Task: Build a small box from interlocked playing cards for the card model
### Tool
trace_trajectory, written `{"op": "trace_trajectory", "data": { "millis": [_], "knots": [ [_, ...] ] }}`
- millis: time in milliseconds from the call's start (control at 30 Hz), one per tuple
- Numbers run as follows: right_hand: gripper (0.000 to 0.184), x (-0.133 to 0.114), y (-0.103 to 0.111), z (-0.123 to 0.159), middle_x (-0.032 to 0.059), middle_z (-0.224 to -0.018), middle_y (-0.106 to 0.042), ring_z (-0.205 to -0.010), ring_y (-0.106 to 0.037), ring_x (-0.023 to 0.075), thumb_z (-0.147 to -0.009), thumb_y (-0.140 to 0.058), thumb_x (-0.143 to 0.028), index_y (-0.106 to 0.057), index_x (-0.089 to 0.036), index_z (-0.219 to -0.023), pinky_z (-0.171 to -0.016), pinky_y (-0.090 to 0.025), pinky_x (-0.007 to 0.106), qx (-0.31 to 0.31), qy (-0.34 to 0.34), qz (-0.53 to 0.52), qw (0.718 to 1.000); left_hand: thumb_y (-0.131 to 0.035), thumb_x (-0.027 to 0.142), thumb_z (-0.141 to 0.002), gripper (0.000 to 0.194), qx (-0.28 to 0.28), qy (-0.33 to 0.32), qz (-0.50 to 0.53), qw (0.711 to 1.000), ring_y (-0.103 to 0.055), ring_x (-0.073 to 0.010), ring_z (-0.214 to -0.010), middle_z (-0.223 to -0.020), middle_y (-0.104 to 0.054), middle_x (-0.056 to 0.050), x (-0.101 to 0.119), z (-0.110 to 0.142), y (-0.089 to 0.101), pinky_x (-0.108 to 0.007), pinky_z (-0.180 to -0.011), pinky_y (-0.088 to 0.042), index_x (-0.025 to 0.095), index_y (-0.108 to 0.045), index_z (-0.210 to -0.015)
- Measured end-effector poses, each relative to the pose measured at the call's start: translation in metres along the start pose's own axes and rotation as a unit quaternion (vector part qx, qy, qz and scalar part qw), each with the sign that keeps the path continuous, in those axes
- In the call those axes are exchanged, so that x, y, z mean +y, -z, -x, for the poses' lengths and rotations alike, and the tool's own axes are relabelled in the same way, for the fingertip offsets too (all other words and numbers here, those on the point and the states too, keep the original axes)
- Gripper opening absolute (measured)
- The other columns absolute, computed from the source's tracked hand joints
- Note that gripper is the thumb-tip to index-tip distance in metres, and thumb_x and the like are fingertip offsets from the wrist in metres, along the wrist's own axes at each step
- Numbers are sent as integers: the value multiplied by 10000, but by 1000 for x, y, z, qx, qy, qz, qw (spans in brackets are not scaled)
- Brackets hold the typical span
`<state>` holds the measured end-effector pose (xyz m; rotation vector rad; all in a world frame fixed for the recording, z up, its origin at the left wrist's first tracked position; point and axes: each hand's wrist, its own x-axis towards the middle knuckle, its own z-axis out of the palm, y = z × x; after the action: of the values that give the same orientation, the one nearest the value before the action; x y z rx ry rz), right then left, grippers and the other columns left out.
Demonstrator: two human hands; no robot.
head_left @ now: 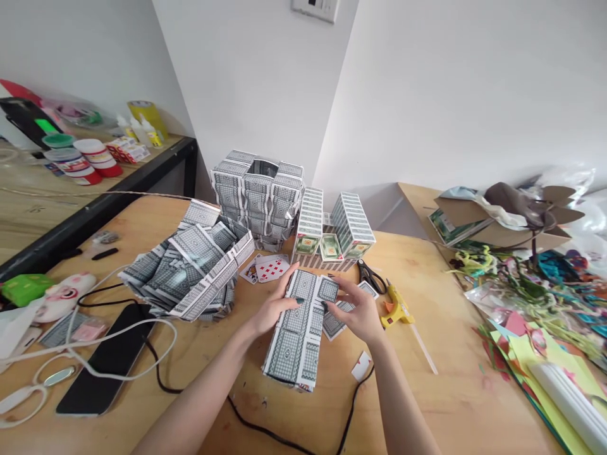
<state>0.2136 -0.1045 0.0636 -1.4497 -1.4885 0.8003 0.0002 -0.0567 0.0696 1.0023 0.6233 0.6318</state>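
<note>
In the head view a long box built from grey-backed playing cards (291, 335) stands between my hands, tilted away from me. My left hand (275, 306) grips its upper left side, thumb on the near face. At the box's upper right, my right hand (358, 309) pinches a small folded playing card (328, 291) against the side; whether it is stuck there I cannot tell. Under my right hand lie loose cards (334, 323). A yellow glue gun (397, 308) with a clear glue stick and black-handled scissors (372, 278) lie to the right.
A larger card structure (256, 196) and stacked card packs (309, 221) stand behind. To the left are a card-built tray (208, 287) heaped with folded cards, a phone (107, 363) and cables. Paper scraps (545, 354) and an open carton (502, 230) fill the right. A black cord (265, 431) crosses in front.
</note>
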Motion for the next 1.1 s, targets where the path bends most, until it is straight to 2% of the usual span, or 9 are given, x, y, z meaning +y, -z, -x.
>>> {"op": "trace_trajectory", "data": {
  "millis": [233, 367, 500, 567, 633, 733, 967, 1100],
  "knots": [
    [446, -15, -1, 1, 77, -1069, -614, -787, -631, 190, -701, -641, -303, -554, -200, -1126, -732, -581, 366, 3, -1, 55, 998, -475, 185, -755, 784, 11, 1, -27, 1000, -544, -173, -855, -1332, -420, -32, 1, 1, 1, -293, -748, -436, 337, -57, -1401],
    [455, -21, -2, 0, 74, -1089, -597, -901, -603, 208, -711, -621, -267, -535, -215, -1154, -747, -575, 354, -11, 16, 70, 997, -497, 198, -742, 805, 11, -10, -89, 996, -504, -227, -1033, -1396, -343, -19, 0, 1, -2, -334, -852, -421, 328, -57, -1403],
    [387, -23, -2, 0, 67, -1167, -563, -1006, -566, 221, -735, -584, -236, -560, -228, -1121, -784, -558, 347, -30, 21, 61, 997, -526, 243, -748, 765, 55, -46, -146, 987, -366, -258, -1223, -1441, -262, -9, -6, -4, -3, -359, -978, -337, 297, -133, -1402],
    [417, -23, -1, 1, 67, -1181, -561, -1028, -559, 221, -748, -570, -236, -530, -229, -1163, -814, -545, 358, -36, 10, 43, 998, -528, 276, -759, 732, 83, -55, -154, 983, -321, -260, -1259, -1444, -258, -10, -10, -7, -2, -370, -1008, -305, 283, -171, -1398],
    [467, -22, 0, 2, 69, -1181, -565, -1024, -566, 217, -755, -564, -235, -485, -227, -1215, -835, -535, 366, -46, -4, 28, 999, -522, 304, -771, 703, 101, -58, -154, 981, -308, -262, -1267, -1436, -277, -12, -14, -9, -1, -388, -1019, -294, 272, -198, -1394],
    [451, -22, 3, 3, 66, -1199, -559, -1044, -560, 223, -754, -563, -230, -503, -228, -1201, -858, -522, 371, -68, -11, 25, 997, -502, 338, -792, 657, 112, -54, -156, 980, -330, -262, -1252, -1413, -323, -17, -16, -12, 0, -398, -1015, -302, 263, -232, -1387],
    [474, -27, 9, 0, 56, -1254, -531, -1077, -550, 237, -755, -555, -208, -496, -241, -1224, -891, -501, 393, -96, -3, 62, 993, -485, 358, -813, 637, 108, -42, -158, 981, -382, -252, -1212, -1390, -361, -20, -15, -11, 1, -380, -995, -327, 272, -225, -1388],
    [476, -26, 6, -1, 50, -1259, -528, -1090, -543, 232, -756, -550, -192, -489, -250, -1225, -916, -482, 395, -98, 7, 66, 993, -481, 334, -811, 660, 99, -36, -143, 984, -380, -242, -1214, -1416, -321, -11, -11, -11, 0, -352, -990, -327, 274, -185, -1398]
  ]
}}
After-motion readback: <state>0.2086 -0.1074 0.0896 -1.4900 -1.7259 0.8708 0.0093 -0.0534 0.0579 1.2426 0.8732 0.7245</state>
